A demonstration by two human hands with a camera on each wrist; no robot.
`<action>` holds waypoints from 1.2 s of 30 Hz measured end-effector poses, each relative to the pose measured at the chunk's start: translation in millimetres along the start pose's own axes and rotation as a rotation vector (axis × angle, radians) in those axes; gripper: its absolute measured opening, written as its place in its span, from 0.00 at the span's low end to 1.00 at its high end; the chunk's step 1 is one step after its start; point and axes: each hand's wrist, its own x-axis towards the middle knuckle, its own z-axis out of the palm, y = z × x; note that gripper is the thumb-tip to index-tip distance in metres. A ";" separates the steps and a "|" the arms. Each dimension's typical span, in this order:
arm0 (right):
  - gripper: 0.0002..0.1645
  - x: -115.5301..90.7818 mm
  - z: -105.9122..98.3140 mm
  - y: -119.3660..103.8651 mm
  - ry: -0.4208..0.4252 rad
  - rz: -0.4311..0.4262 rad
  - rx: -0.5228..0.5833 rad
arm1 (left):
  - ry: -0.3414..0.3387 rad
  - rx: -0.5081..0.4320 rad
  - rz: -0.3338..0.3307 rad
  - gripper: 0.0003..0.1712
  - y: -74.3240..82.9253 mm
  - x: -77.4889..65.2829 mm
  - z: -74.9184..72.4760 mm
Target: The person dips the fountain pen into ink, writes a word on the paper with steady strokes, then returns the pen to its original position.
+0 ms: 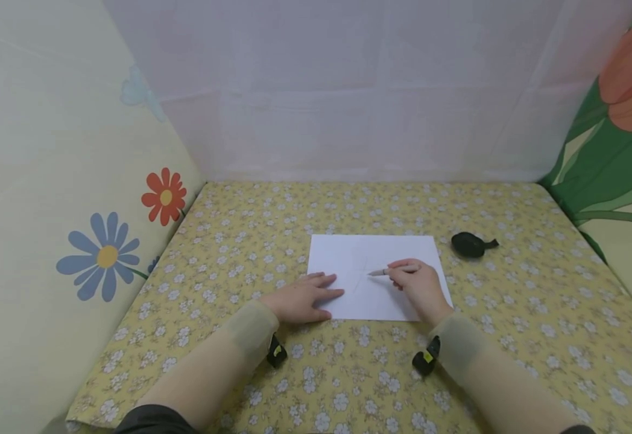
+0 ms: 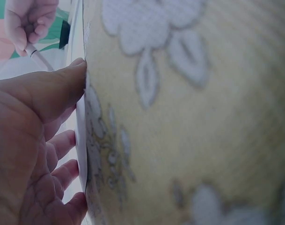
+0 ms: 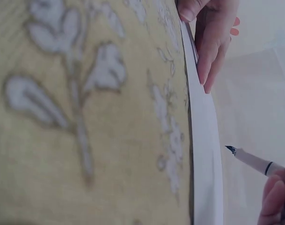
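A white sheet of paper (image 1: 338, 250) lies on the flowered cloth, with a few faint thin lines near its middle. My right hand (image 1: 420, 290) pinches a pale fountain pen (image 1: 379, 272) over the sheet's right half. In the right wrist view, the pen's dark metal nib (image 3: 230, 149) is uncovered and points toward the paper, and part of the right hand (image 3: 274, 197) shows at the edge. Fingers spread, my left hand (image 1: 301, 299) rests on the sheet's lower left corner. Its thumb and fingertips lie along the paper's edge in the left wrist view.
A black oval object (image 1: 468, 245) with a short tail sits right of the paper. Yellow flowered cloth (image 1: 262, 241) covers the table. A pale curtain (image 1: 348, 90) stands behind, with printed panels at both sides. Small black devices (image 1: 277, 352) are strapped at the wrists.
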 end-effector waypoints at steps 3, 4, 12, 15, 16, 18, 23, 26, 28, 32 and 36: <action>0.15 3.0 -0.2 -0.7 0.012 0.005 -0.013 | -0.001 -0.002 0.002 0.34 0.0 -0.1 0.1; 0.15 3.8 0.0 -0.9 0.016 0.005 -0.016 | -0.002 -0.002 0.004 0.34 0.1 -0.2 0.0; 0.14 7.9 2.4 -0.7 0.044 0.009 -0.032 | 0.000 -0.006 0.001 0.34 1.3 -0.1 0.2; 0.14 8.6 2.6 -0.2 0.050 0.010 -0.035 | 0.004 -0.004 0.001 0.34 1.3 0.0 0.3; 0.14 8.7 2.7 0.0 0.051 0.009 -0.034 | 0.004 -0.005 0.001 0.34 1.2 0.0 0.3; 0.14 9.2 3.0 0.7 0.052 0.007 -0.030 | 0.006 -0.006 0.003 0.34 0.8 -0.2 0.3; 0.14 10.1 4.0 0.5 0.048 0.009 -0.031 | 0.009 -0.009 0.005 0.34 0.0 -0.3 0.4; 0.14 9.9 4.3 -1.1 0.049 0.020 -0.033 | 0.007 -0.007 0.005 0.34 0.1 -0.4 0.2; 0.14 9.5 4.7 -2.1 0.050 0.029 -0.031 | 0.006 -0.007 0.003 0.34 0.0 -0.4 0.1; 0.14 9.5 4.5 -2.2 0.055 0.038 -0.033 | 0.003 -0.014 0.004 0.34 0.1 -0.4 -0.2; 0.13 9.6 3.1 0.4 0.060 0.051 -0.041 | -0.003 -0.024 0.003 0.34 0.7 -0.7 -0.8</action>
